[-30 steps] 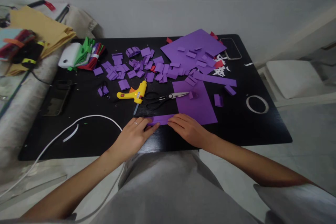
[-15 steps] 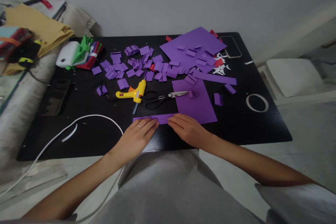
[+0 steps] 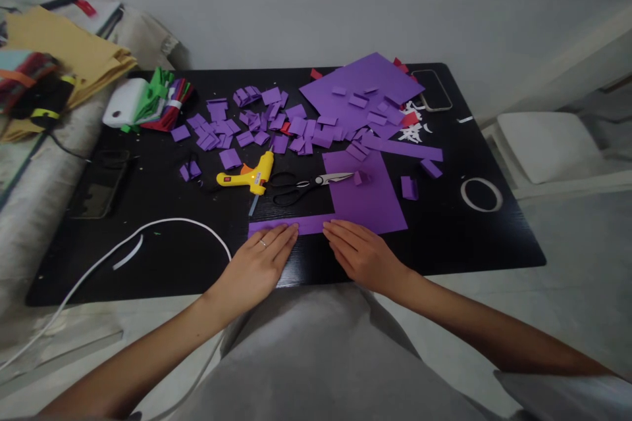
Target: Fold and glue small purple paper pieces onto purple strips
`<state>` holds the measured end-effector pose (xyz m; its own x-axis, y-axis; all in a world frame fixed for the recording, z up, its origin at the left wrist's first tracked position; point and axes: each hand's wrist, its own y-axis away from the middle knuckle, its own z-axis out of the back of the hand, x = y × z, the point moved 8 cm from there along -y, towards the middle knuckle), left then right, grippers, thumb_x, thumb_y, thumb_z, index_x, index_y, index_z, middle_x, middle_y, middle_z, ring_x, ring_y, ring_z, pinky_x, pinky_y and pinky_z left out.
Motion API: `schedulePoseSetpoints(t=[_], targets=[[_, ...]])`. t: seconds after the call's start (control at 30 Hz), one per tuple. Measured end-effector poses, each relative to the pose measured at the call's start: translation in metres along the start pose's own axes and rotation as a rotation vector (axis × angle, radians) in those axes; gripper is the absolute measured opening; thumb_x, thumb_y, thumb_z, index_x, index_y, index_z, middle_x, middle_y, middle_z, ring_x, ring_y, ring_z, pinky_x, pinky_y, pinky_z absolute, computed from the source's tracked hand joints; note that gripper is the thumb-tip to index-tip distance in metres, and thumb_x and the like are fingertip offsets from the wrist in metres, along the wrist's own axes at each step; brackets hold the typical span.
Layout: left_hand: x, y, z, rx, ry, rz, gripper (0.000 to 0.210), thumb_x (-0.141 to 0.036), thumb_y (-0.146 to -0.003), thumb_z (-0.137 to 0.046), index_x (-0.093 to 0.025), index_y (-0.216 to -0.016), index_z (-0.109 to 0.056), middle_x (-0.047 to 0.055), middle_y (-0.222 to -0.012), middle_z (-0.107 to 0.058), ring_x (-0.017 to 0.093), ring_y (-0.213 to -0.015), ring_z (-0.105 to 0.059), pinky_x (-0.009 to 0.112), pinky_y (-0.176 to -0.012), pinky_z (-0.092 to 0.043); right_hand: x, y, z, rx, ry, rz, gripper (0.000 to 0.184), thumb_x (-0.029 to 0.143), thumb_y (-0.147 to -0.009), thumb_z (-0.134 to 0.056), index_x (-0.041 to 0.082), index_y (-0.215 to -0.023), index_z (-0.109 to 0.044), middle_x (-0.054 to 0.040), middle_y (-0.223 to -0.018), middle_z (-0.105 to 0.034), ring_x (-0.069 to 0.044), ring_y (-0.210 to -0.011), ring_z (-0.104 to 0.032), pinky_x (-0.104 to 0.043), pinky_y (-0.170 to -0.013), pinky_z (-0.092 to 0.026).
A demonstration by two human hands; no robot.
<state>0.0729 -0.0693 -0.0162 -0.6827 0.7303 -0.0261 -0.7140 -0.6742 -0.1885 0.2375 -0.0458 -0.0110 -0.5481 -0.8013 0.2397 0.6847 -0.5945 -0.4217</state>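
A purple paper strip (image 3: 313,224) lies along the near part of the black table. My left hand (image 3: 264,256) presses on its left part with fingers stretched out, a ring on one of them. On the strip's right part rest the straight fingertips of my right hand (image 3: 363,251), which also covers the corner of a larger purple sheet (image 3: 365,204). Scissors (image 3: 309,184) with black handles lie beyond the strip, their blades over that sheet. To their left is a yellow glue gun (image 3: 249,176), a glue stick poking out of its back end.
Many folded purple pieces (image 3: 257,122) are scattered across the table's middle. A bigger purple sheet (image 3: 363,85) and white paper scraps (image 3: 411,130) lie at the back right. A tape ring (image 3: 481,194) sits on the right, a white cable (image 3: 162,221) curves at left.
My right hand has slid slightly right along the strip, widening the gap between the hands. My left hand stays nearly in place on the strip.
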Motion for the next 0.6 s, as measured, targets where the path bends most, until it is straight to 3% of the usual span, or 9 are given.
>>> schedulePoseSetpoints(t=[0.1,0.23,0.43,0.5,0.6], targets=[[-0.001,-0.003,0.001,-0.007,-0.024,0.021,0.037,-0.006,-0.101,-0.052,-0.003,-0.135,-0.067,0.019,-0.142,-0.069,0.032,-0.127,-0.066,0.048,-0.105,-0.055,-0.001,0.003,0.006,-0.022,0.025,-0.009,0.032,0.007,-0.101,-0.059,0.006,-0.129,-0.073,-0.0172,-0.128,-0.078,-0.027,-0.118,-0.074,-0.043,-0.104,-0.065],[0.001,-0.013,0.004,-0.052,-0.039,0.08,0.028,-0.011,-0.102,-0.056,-0.007,-0.125,-0.071,0.017,-0.125,-0.076,0.029,-0.106,-0.072,0.045,-0.091,-0.059,-0.003,-0.001,0.009,-0.049,0.017,-0.023,0.025,0.005,-0.1,-0.06,0.002,-0.119,-0.076,-0.0175,-0.119,-0.08,-0.026,-0.11,-0.075,-0.041,-0.101,-0.066],[0.005,-0.031,0.008,-0.051,-0.06,0.093,0.025,-0.006,-0.098,-0.058,-0.013,-0.115,-0.074,0.01,-0.1,-0.076,0.027,-0.086,-0.071,0.041,-0.074,-0.061,-0.005,-0.012,0.007,-0.051,0.023,-0.031,0.023,0.007,-0.103,-0.057,0.007,-0.108,-0.079,-0.0143,-0.106,-0.081,-0.024,-0.097,-0.073,-0.04,-0.091,-0.068],[0.004,-0.034,0.01,-0.039,-0.069,0.074,0.029,-0.004,-0.097,-0.056,-0.013,-0.119,-0.073,0.01,-0.1,-0.076,0.026,-0.086,-0.071,0.04,-0.073,-0.062,-0.004,-0.013,0.006,-0.041,0.052,-0.023,0.024,0.007,-0.104,-0.055,0.008,-0.108,-0.079,-0.0145,-0.106,-0.081,-0.024,-0.097,-0.073,-0.041,-0.09,-0.068],[-0.001,-0.035,0.01,-0.044,-0.05,0.017,0.031,-0.002,-0.098,-0.052,-0.009,-0.121,-0.072,0.014,-0.116,-0.077,0.028,-0.101,-0.072,0.04,-0.083,-0.063,0.0,-0.011,0.004,-0.031,0.097,-0.031,0.024,0.008,-0.103,-0.055,0.006,-0.109,-0.079,-0.0164,-0.108,-0.081,-0.026,-0.099,-0.074,-0.041,-0.09,-0.068]])
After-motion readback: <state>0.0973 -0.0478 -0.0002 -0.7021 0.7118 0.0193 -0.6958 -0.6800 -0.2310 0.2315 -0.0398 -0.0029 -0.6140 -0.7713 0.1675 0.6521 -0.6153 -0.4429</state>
